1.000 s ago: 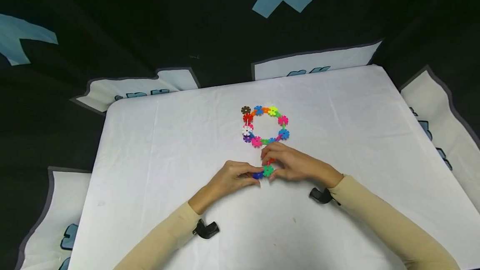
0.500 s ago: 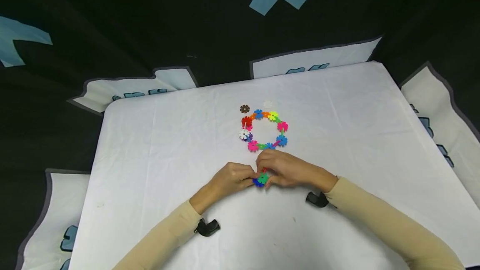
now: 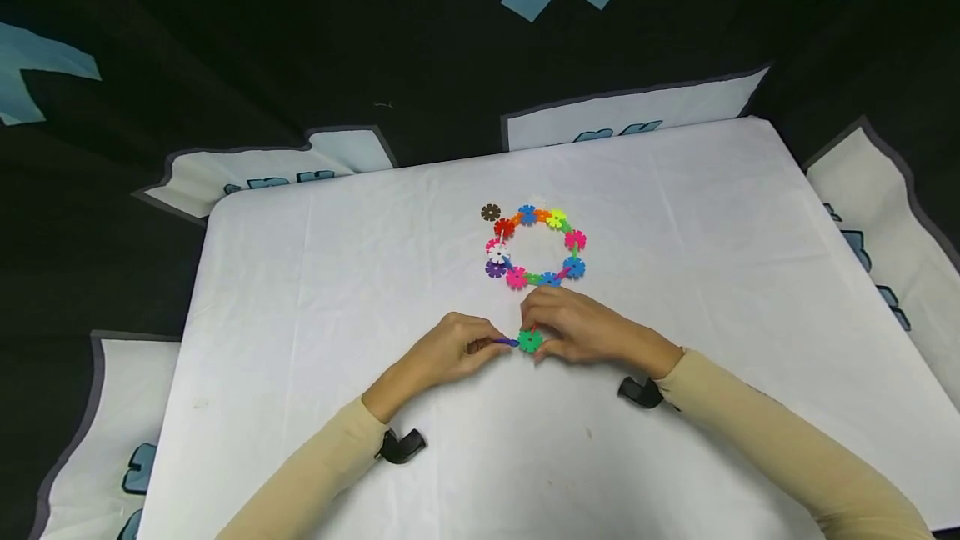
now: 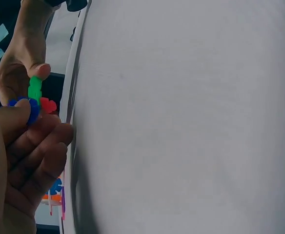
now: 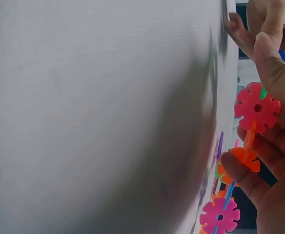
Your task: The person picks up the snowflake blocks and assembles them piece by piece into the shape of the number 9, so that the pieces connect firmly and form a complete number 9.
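Note:
My left hand pinches a blue notched disc between thumb and forefinger; it shows edge-on in the head view. Right beside it, a green notched disc is gripped by my right hand. Against the green one sits a red-pink disc, partly behind the right hand in the head view. From there a string of interlocked discs, with an orange disc and a pink disc, runs past the right fingers. Beyond the right hand lies a loop of many-coloured discs, its near side close to the knuckles.
A brown disc lies off the loop's far left corner, and a pale white disc lies behind it. A purple disc is at the loop's left side. The white-covered table extends around, with dark cloth beyond.
The blue disc has turned from flat under the green one to edge-on, at its left. Both hands have shifted slightly away from me since half a second ago, and the loop has shifted with them.

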Tool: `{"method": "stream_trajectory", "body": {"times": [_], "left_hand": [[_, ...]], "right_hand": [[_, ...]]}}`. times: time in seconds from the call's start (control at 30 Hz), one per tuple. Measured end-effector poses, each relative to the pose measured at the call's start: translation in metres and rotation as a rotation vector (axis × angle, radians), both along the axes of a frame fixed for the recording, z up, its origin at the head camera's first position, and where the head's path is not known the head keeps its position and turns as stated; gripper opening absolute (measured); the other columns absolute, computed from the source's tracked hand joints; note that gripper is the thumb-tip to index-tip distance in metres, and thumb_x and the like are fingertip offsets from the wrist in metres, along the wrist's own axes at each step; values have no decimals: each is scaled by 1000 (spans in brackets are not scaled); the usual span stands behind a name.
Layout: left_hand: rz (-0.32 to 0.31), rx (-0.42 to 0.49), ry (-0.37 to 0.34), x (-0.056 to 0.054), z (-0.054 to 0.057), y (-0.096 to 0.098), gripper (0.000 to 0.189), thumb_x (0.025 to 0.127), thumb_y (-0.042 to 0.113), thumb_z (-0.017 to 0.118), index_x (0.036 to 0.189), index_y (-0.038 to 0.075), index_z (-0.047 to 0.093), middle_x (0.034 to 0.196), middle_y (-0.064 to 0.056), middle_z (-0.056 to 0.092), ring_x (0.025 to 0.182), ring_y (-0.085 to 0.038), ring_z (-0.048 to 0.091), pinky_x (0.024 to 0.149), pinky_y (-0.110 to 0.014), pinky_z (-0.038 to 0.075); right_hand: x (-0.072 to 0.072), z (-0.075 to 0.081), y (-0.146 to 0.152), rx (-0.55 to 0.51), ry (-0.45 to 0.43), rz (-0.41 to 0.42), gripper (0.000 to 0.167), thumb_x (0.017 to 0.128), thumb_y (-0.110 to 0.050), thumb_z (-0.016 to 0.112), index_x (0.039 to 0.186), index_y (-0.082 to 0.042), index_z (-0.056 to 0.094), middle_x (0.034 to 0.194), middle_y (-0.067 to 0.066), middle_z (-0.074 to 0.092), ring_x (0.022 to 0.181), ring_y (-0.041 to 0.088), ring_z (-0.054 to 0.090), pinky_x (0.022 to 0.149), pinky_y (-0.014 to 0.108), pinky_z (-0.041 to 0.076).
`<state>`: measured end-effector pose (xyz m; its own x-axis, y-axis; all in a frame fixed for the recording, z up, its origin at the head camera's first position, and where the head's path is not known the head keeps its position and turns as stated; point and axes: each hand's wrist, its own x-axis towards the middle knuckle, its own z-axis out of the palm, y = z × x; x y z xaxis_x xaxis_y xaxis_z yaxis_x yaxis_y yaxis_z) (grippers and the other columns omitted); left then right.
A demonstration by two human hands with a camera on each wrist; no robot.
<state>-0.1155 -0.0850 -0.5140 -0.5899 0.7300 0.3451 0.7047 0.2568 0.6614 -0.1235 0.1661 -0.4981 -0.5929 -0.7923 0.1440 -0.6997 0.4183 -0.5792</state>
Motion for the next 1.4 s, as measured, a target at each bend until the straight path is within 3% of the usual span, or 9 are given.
{"method": "stream_trajectory", "body": {"times": [0.23,0.47,0.7,1.0,1.4], "left_hand": [[23,-75,-6,2,3,4,18,88,11,71,71,10,67,57,8,57,54,7,41,50,-9,36],[25,-167,-8,2,3,7,23,90,14,69,69,12,62,56,9,51,53,7,38,51,-8,33],[30,-134,23,1,4,8,19,88,12,71,71,10,64,57,7,56,52,6,43,50,-9,37],[-25,-183,10,1,8,15,20,91,11,68,71,11,63,57,7,52,52,6,37,48,-9,31],[-61,-252,107,5,11,22,31,92,7,65,65,11,50,58,6,44,55,1,33,52,-11,30]], "right_hand": [[-1,-1,2,16,2,-4,29,76,-30,85,96,-15,69,101,-5,63,107,12,54,100,34,47],[-2,5,2,-1,-5,0,29,77,-30,84,96,-15,70,101,-5,63,105,12,54,98,34,48],[-3,4,4,16,4,-18,28,75,-31,85,94,-16,70,97,-7,65,102,11,54,96,33,49],[-2,3,1,21,34,-14,28,73,-31,86,91,-15,71,95,-6,65,100,11,55,95,32,49],[1,3,-1,35,134,33,29,71,-30,87,88,-11,72,92,-3,66,103,15,58,92,34,47]]}}
